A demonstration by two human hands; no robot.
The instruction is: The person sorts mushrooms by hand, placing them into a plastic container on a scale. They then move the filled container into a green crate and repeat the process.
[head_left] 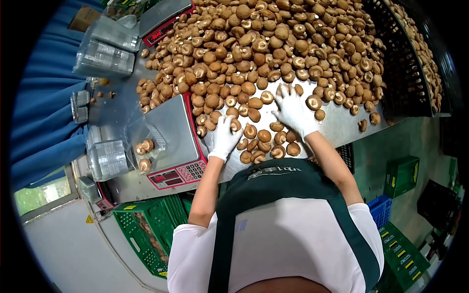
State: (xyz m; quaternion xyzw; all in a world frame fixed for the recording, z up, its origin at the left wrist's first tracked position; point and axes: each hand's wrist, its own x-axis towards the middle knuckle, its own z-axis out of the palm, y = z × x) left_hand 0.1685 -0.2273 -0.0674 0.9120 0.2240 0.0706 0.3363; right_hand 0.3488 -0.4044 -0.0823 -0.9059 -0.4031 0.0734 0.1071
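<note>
White gloves cover both hands. My left hand (224, 138) is curled around a brown shiitake mushroom (235, 125), beside the red-edged scale. My right hand (294, 112) lies with fingers apart on the metal table, its fingertips against mushrooms at the lower edge of the large shiitake pile (273, 44). Between the hands and my apron sits a small group of loose shiitake mushrooms (264, 136). To the left, a clear plastic tray (156, 141) with several mushrooms rests at the edge of the digital scale (171, 128).
Stacked clear trays (105, 53) stand at the left, with more stacked trays (108, 158) nearer me. A second scale (163, 22) is at the back. A black crate (415, 53) of mushrooms borders the right side. Green crates (144, 234) stand below the table.
</note>
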